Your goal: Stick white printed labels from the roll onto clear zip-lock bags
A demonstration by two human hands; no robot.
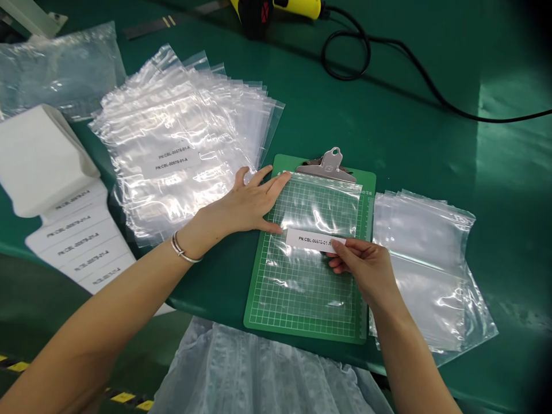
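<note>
A clear zip bag (pixel 310 287) lies on a green gridded clipboard (pixel 263 310), its top edge by the metal clip (pixel 330 164). Between the thumb and fingers of my right hand (pixel 366 264) is the right end of a white printed label (pixel 302 239), held over the middle of the bag. My left hand (pixel 254 201) has its fingers spread, with the fingertips at the bag's upper left and the thumb near the label's left end. It holds nothing.
A fanned stack of clear bags (pixel 172 126), two labels showing on top, lies left; more bags (pixel 422 276) lie right. A label strip (pixel 81 241) hangs over the front edge at far left. A yellow and black tool (pixel 302 7) with a black cable (pixel 414 63) is at the back.
</note>
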